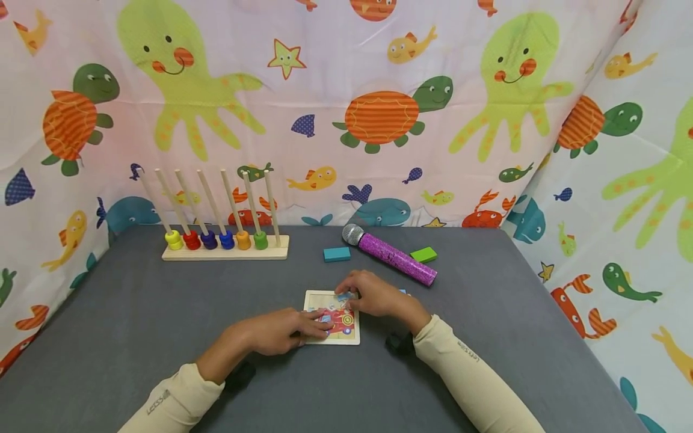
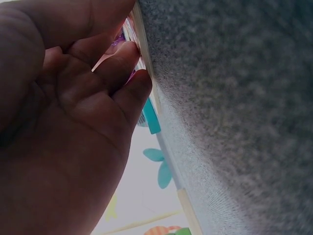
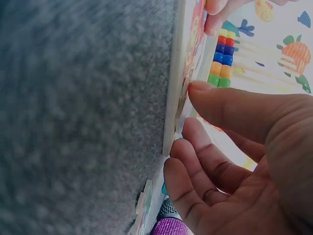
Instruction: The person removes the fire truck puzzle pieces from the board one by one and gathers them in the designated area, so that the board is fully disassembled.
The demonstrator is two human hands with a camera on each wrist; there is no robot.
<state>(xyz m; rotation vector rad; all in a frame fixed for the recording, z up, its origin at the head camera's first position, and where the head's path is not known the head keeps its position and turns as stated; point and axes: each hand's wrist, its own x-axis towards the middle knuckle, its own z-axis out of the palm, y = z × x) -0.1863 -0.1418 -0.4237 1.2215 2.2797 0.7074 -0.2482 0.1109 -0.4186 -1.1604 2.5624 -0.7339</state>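
A square, pale wooden puzzle board (image 1: 319, 299) with a red vehicle picture is being touched on the grey worktop (image 1: 487, 325) by the left hand (image 1: 281, 332), whose fingers are lying fairly straight across its left side. At its upper right, a flat, blue-tinted puzzle piece (image 1: 343, 296), partly hidden, is apparently being pinched between thumb and fingers of the right hand (image 1: 373, 293). Beyond, a glittery purple microphone (image 1: 395, 255) is being flanked by blue (image 1: 337, 254) and green rectangular blocks (image 1: 424, 255).

head: puzzle board (image 1: 320, 298) partly under hands (image 1: 276, 332) (image 1: 376, 294) | sleeves (image 1: 476, 376) cut at bottom | left wrist: table (image 2: 234, 98) blurred
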